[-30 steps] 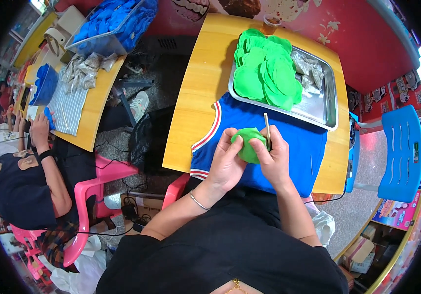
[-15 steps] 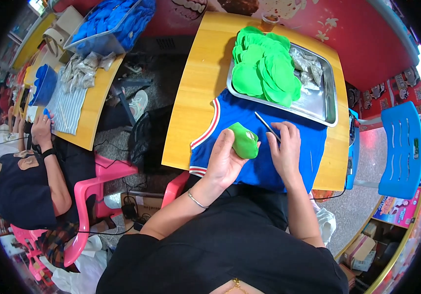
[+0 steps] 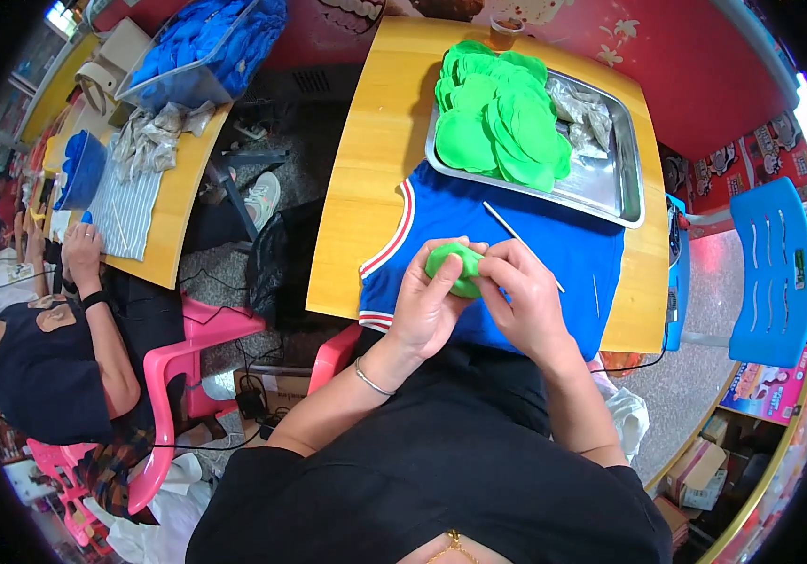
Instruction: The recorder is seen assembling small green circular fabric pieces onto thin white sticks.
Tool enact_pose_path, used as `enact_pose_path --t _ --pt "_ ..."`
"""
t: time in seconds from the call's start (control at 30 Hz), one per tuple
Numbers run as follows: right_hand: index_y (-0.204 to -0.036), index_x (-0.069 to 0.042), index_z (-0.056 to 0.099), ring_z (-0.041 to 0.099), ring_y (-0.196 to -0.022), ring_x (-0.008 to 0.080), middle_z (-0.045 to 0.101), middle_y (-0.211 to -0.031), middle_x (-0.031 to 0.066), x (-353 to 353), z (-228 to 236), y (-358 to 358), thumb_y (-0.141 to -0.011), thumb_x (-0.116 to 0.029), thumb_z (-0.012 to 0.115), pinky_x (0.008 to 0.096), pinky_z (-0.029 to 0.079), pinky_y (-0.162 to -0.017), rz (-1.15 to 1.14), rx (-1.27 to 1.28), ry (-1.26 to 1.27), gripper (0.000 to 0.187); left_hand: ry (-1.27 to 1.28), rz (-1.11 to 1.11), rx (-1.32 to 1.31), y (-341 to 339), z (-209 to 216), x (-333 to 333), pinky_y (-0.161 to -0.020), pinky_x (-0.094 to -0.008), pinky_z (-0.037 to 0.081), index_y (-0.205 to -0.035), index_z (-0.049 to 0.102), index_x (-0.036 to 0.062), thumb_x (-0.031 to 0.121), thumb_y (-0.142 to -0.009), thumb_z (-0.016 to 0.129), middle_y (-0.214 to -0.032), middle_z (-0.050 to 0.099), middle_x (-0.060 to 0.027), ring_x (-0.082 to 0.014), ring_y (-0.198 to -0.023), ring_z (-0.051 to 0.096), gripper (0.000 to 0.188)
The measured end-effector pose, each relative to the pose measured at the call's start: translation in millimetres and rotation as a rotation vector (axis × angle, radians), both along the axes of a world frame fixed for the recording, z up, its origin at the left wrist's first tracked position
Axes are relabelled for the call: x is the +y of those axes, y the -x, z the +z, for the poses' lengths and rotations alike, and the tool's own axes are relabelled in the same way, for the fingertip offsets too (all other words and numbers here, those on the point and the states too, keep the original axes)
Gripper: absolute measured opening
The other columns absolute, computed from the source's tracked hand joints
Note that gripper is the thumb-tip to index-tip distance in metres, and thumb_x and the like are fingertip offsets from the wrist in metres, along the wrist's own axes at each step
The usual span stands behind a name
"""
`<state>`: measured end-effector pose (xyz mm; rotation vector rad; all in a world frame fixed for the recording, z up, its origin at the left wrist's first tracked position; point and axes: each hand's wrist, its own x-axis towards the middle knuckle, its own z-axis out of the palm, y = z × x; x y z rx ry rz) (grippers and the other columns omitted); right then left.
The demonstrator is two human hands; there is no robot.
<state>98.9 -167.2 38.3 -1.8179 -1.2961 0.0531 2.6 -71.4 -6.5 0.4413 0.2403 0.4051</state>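
Over the blue cloth garment (image 3: pixel 497 221) on the table, a small rounded green fabric pouch (image 3: pixel 461 266) is held in both hands. My left hand (image 3: pixel 425 299) closes on it from the left, thumb across its front. Fingertips of my right hand (image 3: pixel 528 293) pinch its right edge. What the pouch contains is hidden by the fabric and fingers. Just beyond my right hand, a thin light-coloured stick (image 3: pixel 510 232) lies slanted on the garment. A thin needle-like piece (image 3: pixel 596 293) lies farther right on it.
A metal tray (image 3: pixel 631 193) beyond the garment holds stacked green fabric pieces (image 3: pixel 507 122) and small clear bags (image 3: pixel 584 122). A cup (image 3: pixel 506 34) stands at the far edge. Left, a co-worker (image 3: pixel 55 367) sits at another table; a blue chair (image 3: pixel 768 273) stands right.
My right hand has left the stick, which now lies on the garment, and has come to the green pouch. The white opening seen on the pouch earlier is now covered.
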Motion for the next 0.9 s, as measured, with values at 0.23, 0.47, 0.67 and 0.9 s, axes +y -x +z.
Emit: enact_pose_path --t 0.23,0.47,0.67,0.9 --pt "-0.079 -0.003 0.059 0.058 -0.068 0.0259 0.054 -0.075 0.0082 -9.0 6.2 -4.4 -0.075 -0.003 0.063 0.0342 0.047 -0.058 -0.009 -0.028 0.106 0.006 -0.234 -0.142 0.122 2.9 3.0 14.1 -0.082 -0.0289 0.048 -0.101 0.056 0.0044 0.015 -0.091 0.057 -0.105 0.057 -0.0064 -0.0115 -0.094 0.056 0.015" --pt "-0.078 -0.003 0.06 0.058 -0.069 0.0246 0.054 -0.076 0.0077 -10.6 12.2 -7.7 -0.075 -0.01 0.064 0.0338 0.047 -0.058 0.097 -0.006 0.203 0.008 -0.368 -0.075 0.121 -1.2 -3.2 11.2 -0.071 -0.0216 0.045 -0.089 0.059 0.0035 0.013 -0.089 0.059 -0.094 0.059 -0.004 -0.0092 -0.084 0.055 0.009" --pt "-0.07 -0.005 0.056 0.056 -0.063 0.0224 0.053 -0.071 0.0071 -10.4 9.8 -10.4 -0.069 -0.018 0.073 0.0329 0.044 -0.054 0.017 -0.001 0.1 0.022 -0.403 -0.014 0.076 -3.5 -1.9 11.5 -0.079 -0.0242 0.042 -0.08 0.06 0.0028 0.009 -0.088 0.061 -0.09 0.054 -0.0041 -0.0108 -0.086 0.053 0.01" --pt "-0.065 -0.006 0.05 0.053 -0.055 0.0259 0.05 -0.059 0.0086 -9.1 6.6 -11.9 -0.076 -0.023 0.069 0.0344 0.042 -0.05 -0.044 -0.086 0.14 0.027 -0.474 -0.024 0.018 -9.6 5.1 8.2 -0.092 -0.0299 0.038 -0.091 0.06 0.0029 0.019 -0.092 0.055 -0.108 0.051 -0.0082 -0.0141 -0.106 0.047 0.018"
